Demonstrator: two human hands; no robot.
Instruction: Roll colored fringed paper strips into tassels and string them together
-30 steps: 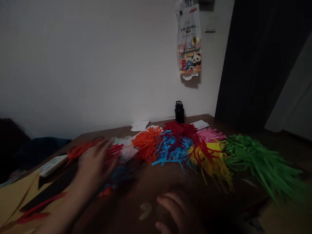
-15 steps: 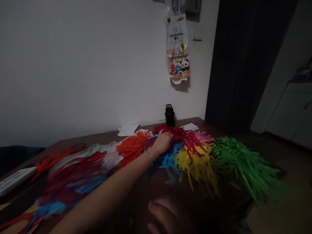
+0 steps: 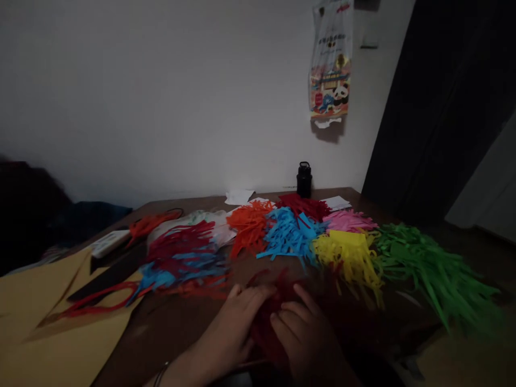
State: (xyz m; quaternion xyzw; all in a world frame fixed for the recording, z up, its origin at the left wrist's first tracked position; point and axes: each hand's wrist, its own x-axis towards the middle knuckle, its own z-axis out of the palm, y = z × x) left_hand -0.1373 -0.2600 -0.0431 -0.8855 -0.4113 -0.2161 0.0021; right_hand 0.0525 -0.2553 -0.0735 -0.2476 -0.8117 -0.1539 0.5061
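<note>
Both my hands rest close together on the dark table near the front edge. My left hand [image 3: 234, 322] and my right hand [image 3: 304, 336] have their fingers curled round a bunch of dark red paper strips [image 3: 278, 293] lying between them. Beyond them lie piles of cut paper strips: orange [image 3: 250, 223], blue [image 3: 288, 234], yellow [image 3: 349, 255], pink [image 3: 349, 220], green [image 3: 427, 266] and a dark red pile [image 3: 304, 205] at the back. A mixed red and blue heap [image 3: 181, 258] lies to the left.
A black bottle [image 3: 303, 180] stands by the wall. Yellow paper sheets [image 3: 48, 322], a black strip [image 3: 108, 274], a white remote [image 3: 108, 243] and orange-handled scissors [image 3: 151, 223] lie at the left. A printed bag [image 3: 330, 62] hangs on the wall. A dark door stands at the right.
My left hand has drawn back from the far red pile to the front of the table, bringing red strips with it. My right hand has come up to meet it there.
</note>
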